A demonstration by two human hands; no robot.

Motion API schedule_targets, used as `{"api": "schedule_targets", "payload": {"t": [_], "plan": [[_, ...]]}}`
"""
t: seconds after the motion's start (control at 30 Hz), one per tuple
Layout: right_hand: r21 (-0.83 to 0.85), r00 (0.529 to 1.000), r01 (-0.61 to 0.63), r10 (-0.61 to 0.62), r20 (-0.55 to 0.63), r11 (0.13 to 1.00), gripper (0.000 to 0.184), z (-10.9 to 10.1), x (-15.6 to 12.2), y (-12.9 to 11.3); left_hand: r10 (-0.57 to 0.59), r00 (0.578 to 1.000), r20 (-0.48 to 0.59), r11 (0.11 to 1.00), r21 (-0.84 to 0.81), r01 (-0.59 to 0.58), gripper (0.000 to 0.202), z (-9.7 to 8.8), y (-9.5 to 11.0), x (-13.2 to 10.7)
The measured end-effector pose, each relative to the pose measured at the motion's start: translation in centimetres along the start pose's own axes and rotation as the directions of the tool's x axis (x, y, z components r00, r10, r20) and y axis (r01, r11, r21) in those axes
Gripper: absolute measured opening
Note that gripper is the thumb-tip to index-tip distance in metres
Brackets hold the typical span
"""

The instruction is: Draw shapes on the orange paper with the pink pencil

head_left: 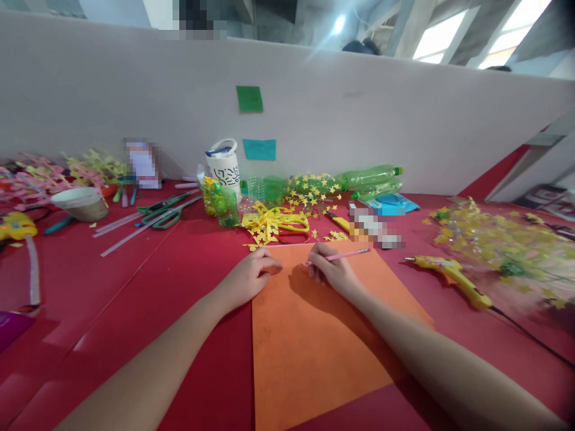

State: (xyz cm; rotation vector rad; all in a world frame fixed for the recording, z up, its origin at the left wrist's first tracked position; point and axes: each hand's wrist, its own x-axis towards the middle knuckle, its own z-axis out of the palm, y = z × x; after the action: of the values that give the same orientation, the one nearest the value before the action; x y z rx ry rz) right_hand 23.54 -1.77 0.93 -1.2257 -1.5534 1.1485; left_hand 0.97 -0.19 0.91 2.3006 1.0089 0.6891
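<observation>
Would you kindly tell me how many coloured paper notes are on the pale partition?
2. The green note is higher up; the blue note is below it, to the right of the white cup. Another could be hidden low on the partition.

Yel. glue gun (454,278), grn. btls. (372,178)

Passage left of left forearm (164,356); obstacles: glue gun (456,279) right of orange sheet (309,365), yellow cutouts (265,224) behind.

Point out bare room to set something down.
Widest: red tabletop left of the orange sheet, between left forearm and translucent sticks. Smaller: between right forearm and yellow glue gun. Crowded: along the white partition, with green bottles, patterned cup and yellow star cutouts.
</observation>
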Motion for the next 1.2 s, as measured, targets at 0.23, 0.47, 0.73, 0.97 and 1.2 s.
{"api": "schedule_targets", "payload": {"t": [0.23, 0.47, 0.73, 0.97, 1.2], "plan": [[0.072, 0.997, -0.039, 0.034, 0.067, 0.997, 0.007, -0.8, -0.4, -0.7, 0.001, 0.998, -0.070, 0.999, 0.051, 0.003, 0.033, -0.2, -0.4, 0.2], [0.016, 0.987, -0.048, 0.045, 0.153, 0.999, 0.005, 0.0, -0.7, -0.9, -0.054, 0.991, -0.123, 0.990, 0.125, 0.069, 0.033, -0.7, -1.3, 0.1], [-0.002, 0.993, -0.049, 0.049, 0.104, 0.999, 0.010, 1.0, -0.5, -0.1, -0.026, 0.998, -0.059, 0.988, 0.154, 0.035, 0.036, -0.4, -0.8, -0.2], [0.027, 0.992, -0.065, 0.061, 0.110, 0.998, 0.012, 1.0, -0.6, -0.1, -0.002, 1.000, -0.010, 0.987, 0.160, 0.004, 0.032, -0.3, -1.1, -0.3], [0.010, 0.991, -0.065, 0.064, 0.122, 0.998, 0.014, 0.9, -0.5, -0.2, 0.003, 1.000, -0.008, 0.988, 0.153, -0.002, 0.033, -0.3, -1.0, -0.2]]}}
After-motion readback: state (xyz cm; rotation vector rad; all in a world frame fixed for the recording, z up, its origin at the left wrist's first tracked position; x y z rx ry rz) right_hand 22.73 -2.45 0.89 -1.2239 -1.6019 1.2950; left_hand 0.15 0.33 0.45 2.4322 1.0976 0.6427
